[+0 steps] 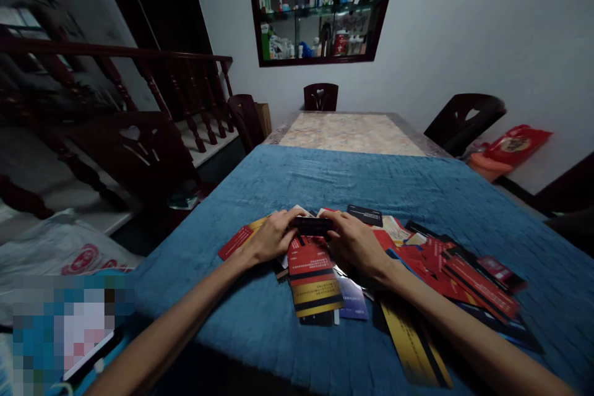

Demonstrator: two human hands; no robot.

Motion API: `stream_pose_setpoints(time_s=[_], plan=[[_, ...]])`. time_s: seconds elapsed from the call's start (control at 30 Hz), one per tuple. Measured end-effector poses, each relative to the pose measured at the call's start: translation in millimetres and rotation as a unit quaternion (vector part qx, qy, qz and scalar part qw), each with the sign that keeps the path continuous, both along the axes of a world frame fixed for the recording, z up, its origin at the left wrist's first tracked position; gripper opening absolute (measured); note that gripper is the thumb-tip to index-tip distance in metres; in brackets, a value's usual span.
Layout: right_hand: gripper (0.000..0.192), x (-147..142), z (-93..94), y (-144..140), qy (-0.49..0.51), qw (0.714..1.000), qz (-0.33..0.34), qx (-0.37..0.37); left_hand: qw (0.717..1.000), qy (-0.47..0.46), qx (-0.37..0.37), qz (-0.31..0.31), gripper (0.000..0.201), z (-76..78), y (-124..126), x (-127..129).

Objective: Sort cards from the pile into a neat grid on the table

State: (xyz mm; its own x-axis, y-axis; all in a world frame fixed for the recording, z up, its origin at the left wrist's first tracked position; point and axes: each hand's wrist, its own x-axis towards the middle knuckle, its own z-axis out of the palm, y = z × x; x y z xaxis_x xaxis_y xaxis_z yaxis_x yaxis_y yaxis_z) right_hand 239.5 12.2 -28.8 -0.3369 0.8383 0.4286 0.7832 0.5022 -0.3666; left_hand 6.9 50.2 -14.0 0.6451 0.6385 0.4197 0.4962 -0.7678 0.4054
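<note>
- While both hands meet over the counter [334,176], the left hand [271,236] grips one end of a black card [314,226] and the right hand [350,240] grips the other; the fingers of both are curled around it.
- The black card is seen nearly edge-on, so I cannot tell whether it is one or several; no writing on it can be read.
- Taking the hands as centre, striped cards [317,284] in red and gold overlap at 6 o'clock, printed with rows of small characters too fine to read.
- At 5 o'clock, a purple card [354,300] pokes out from beneath them, with faint pale lettering.
- Between 4 and 5 o'clock, a gold card [414,343] bears dark characters and a dark stripe, partly under the right forearm.
- Between 3 and 4 o'clock, a loose pile [480,278] of mostly red cards spreads out, its print illegible.
- Between 2 and 3 o'clock, a dark card [364,215] shows lines of white text, just beside the right hand.
- At 9 o'clock, a red card [236,242] lies near the left hand.
- Between 8 and 9 o'clock, off the counter, a white bag [55,241] carries a round red emblem, unreadable.
- At 2 o'clock, beyond the counter, a red packet [518,145] has a pale round logo, also unreadable.
</note>
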Motion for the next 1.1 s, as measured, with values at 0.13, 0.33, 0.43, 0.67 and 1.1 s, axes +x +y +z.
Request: stream_pose_setpoints(time_s=[0.13, 0.33, 0.43, 0.67, 1.1], plan=[[0.034, 1.1, 3.0, 0.1, 0.010, 1.000, 0.003, 0.020, 0.999, -0.027, -0.019, 0.020, 0.032, 1.5, 3.1, 1.0], [0.041, 0.5, 7.0, 6.8, 0.003, 0.999, 0.017, 0.037, 0.998, -0.048, -0.034, 0.034, 0.034, 9.8, 9.3, 1.5], [0.046, -4.0, 11.0, 14.1, -0.030, 0.999, -0.005, 0.042, 0.996, -0.061, -0.052, 0.037, 0.034, 15.7, 14.3, 1.1], [0.056, -12.2, 18.2, 42.2, -0.070, 0.996, -0.026, 0.052, 0.992, -0.082, -0.073, 0.058, 0.033, 17.7, 43.5, -2.6], [0.052, -30.2, 24.6, 104.7, -0.099, 0.993, -0.064, 0.030, 0.988, -0.062, -0.088, 0.107, 0.040, 17.2, 109.4, -8.4]])
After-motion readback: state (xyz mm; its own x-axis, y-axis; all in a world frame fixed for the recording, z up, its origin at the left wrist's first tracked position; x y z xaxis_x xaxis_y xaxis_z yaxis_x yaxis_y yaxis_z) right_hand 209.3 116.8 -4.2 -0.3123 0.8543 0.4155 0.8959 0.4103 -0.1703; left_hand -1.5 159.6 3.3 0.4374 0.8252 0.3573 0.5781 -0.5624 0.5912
